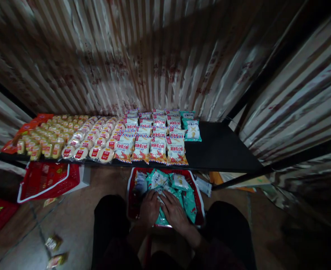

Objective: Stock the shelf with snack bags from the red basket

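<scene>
Touching teal packets, long axes variously angled, are both hands; their grip I cannot tell.

Left hand and right hand, backs up, converge over the red plastic basket; knees flank it.

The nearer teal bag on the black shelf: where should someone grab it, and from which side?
Probably by its right edge, coming from the right. The nearer teal bag has its printed face showing, and its left edge sits close to the striped bags, leaving little finger room there. Its right edge lies free over the black shelf.
</scene>
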`<action>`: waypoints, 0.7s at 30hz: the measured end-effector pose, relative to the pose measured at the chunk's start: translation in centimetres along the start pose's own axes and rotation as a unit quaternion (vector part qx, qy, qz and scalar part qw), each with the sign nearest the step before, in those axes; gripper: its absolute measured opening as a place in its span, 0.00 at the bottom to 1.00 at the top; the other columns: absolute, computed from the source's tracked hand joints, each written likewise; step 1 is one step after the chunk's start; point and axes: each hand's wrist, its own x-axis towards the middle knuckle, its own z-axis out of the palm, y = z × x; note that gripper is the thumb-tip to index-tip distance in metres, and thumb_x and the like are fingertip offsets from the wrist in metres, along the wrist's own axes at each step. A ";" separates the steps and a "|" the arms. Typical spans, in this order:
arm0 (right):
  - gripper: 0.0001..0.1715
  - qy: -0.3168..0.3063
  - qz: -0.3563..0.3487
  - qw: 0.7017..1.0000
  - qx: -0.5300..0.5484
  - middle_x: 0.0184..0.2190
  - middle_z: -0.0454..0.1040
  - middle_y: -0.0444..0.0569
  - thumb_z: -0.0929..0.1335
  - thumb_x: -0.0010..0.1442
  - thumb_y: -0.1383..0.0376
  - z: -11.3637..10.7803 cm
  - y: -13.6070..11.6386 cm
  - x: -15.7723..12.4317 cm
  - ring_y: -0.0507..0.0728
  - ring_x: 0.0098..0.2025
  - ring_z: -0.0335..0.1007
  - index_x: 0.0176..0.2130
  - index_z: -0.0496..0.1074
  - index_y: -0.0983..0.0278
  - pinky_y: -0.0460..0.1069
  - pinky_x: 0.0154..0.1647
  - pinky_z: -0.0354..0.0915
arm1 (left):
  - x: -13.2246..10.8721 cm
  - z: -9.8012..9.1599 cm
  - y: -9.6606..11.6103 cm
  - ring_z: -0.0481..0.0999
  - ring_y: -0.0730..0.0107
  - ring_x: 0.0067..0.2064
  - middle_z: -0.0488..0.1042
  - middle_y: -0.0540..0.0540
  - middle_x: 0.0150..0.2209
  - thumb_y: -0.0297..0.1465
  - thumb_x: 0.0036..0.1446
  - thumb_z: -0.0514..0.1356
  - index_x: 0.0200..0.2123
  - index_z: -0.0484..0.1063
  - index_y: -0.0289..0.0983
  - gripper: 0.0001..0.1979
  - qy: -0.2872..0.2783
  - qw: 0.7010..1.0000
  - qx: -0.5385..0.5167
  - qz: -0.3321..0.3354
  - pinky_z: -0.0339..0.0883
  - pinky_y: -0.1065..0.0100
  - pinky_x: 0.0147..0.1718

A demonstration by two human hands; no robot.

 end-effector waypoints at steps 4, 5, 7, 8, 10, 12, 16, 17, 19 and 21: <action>0.20 -0.018 0.028 0.999 0.038 0.54 0.73 0.52 0.59 0.67 0.61 -0.3 0.0 0.1 0.58 0.58 0.66 0.54 0.71 0.59 0.58 0.56 0.65 | -0.9 -0.6 -0.8 0.67 0.57 0.60 0.71 0.35 0.55 0.29 0.62 0.49 0.53 0.68 0.33 0.18 0.028 0.999 -0.003 0.034 0.66 0.50 0.56; 0.21 -0.024 0.031 0.998 0.047 0.55 0.72 0.52 0.59 0.67 0.61 -0.4 0.0 0.1 0.58 0.58 0.65 0.54 0.71 0.59 0.58 0.57 0.65 | -1.2 -0.7 -0.8 0.66 0.57 0.61 0.71 0.35 0.55 0.30 0.63 0.50 0.54 0.68 0.33 0.18 0.034 0.998 -0.006 0.043 0.66 0.50 0.56; 0.21 -0.028 0.040 0.997 0.061 0.56 0.71 0.52 0.58 0.67 0.60 -0.5 -0.1 0.0 0.58 0.59 0.64 0.54 0.71 0.61 0.59 0.58 0.64 | -2.1 -0.9 -0.6 0.66 0.56 0.61 0.69 0.34 0.57 0.34 0.62 0.52 0.55 0.67 0.33 0.20 0.041 0.998 -0.006 0.041 0.66 0.51 0.56; 0.22 -0.027 0.044 0.997 0.065 0.57 0.70 0.53 0.58 0.68 0.60 -0.6 -0.1 -0.1 0.58 0.60 0.64 0.54 0.71 0.61 0.59 0.58 0.64 | -2.6 -1.0 -0.4 0.66 0.56 0.61 0.67 0.33 0.58 0.36 0.61 0.53 0.56 0.66 0.33 0.22 0.042 0.999 -0.001 0.031 0.66 0.52 0.56; 0.23 -0.020 0.052 0.996 0.073 0.57 0.70 0.54 0.57 0.68 0.60 -0.6 -0.1 -0.3 0.58 0.60 0.64 0.54 0.71 0.63 0.60 0.58 0.64 | -3.4 -1.2 0.2 0.69 0.54 0.59 0.65 0.32 0.59 0.39 0.59 0.56 0.58 0.65 0.33 0.26 0.028 1.000 0.013 -0.001 0.68 0.54 0.54; 0.23 -0.011 0.060 0.995 0.081 0.57 0.70 0.56 0.57 0.68 0.60 -0.5 -0.1 -0.6 0.59 0.60 0.63 0.54 0.71 0.65 0.60 0.59 0.64 | -3.8 -1.4 1.0 0.72 0.54 0.55 0.67 0.32 0.59 0.41 0.58 0.56 0.59 0.64 0.34 0.28 0.002 0.998 0.023 -0.051 0.70 0.56 0.51; 0.24 -0.002 0.081 0.991 0.107 0.58 0.68 0.57 0.57 0.67 0.59 -0.5 -0.1 -0.8 0.59 0.61 0.62 0.54 0.71 0.66 0.60 0.59 0.63 | -3.6 -2.0 2.2 0.76 0.56 0.51 0.72 0.36 0.54 0.37 0.59 0.56 0.60 0.62 0.36 0.27 -0.035 0.991 0.007 -0.126 0.71 0.57 0.49; 0.24 -0.003 0.083 0.990 0.117 0.58 0.68 0.57 0.57 0.67 0.59 -0.5 0.0 -0.7 0.59 0.61 0.62 0.54 0.70 0.66 0.60 0.60 0.63 | -3.4 -2.1 2.3 0.75 0.57 0.51 0.72 0.37 0.54 0.36 0.58 0.56 0.60 0.63 0.35 0.27 -0.037 0.991 -0.003 -0.130 0.70 0.58 0.50; 0.24 -0.006 0.083 0.986 0.142 0.57 0.69 0.57 0.58 0.67 0.59 -0.5 0.1 -0.7 0.59 0.60 0.63 0.55 0.70 0.65 0.60 0.60 0.62 | -3.1 -2.3 2.4 0.74 0.58 0.53 0.73 0.37 0.53 0.33 0.56 0.57 0.59 0.64 0.33 0.27 -0.031 0.992 -0.024 -0.121 0.68 0.58 0.53; 0.24 -0.010 0.086 0.981 0.173 0.56 0.71 0.56 0.57 0.67 0.59 -0.5 0.1 -0.6 0.59 0.60 0.64 0.56 0.69 0.64 0.61 0.60 0.62 | -3.0 -2.4 2.3 0.72 0.58 0.55 0.73 0.37 0.54 0.31 0.54 0.57 0.58 0.64 0.32 0.27 -0.013 0.994 -0.036 -0.107 0.67 0.57 0.55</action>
